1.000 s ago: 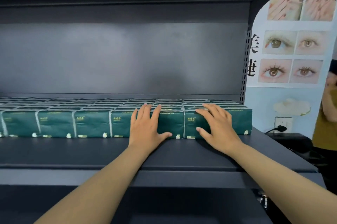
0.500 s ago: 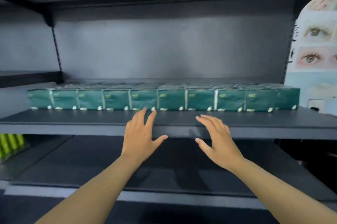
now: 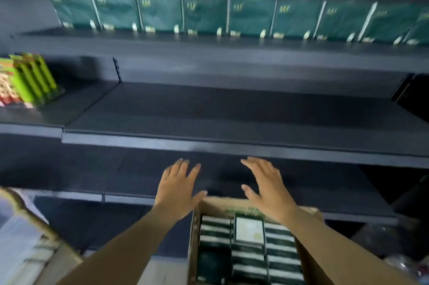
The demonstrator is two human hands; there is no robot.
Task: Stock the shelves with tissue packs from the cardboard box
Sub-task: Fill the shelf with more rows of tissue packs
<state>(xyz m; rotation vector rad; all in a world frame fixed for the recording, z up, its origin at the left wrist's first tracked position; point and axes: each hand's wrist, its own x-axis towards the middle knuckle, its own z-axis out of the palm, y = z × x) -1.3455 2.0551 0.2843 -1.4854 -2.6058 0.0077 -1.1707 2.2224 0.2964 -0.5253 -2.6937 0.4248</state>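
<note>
A row of several dark green tissue packs stands along the upper shelf at the top of the view. Below me an open cardboard box holds several more tissue packs stacked on edge. My left hand hovers with fingers spread, just left of the box's far rim. My right hand hovers open above the box's far edge. Neither hand holds anything. The frame is motion-blurred.
A bare dark shelf lies between the stocked shelf and my hands, with another dark shelf lower down. Green and red packaged goods stand on the left bay. A second cardboard box sits at the lower left.
My hands have drawn back from the packs on the upper shelf and dropped toward the box. My view has tilted down, bringing the lower shelves and the box into sight.
</note>
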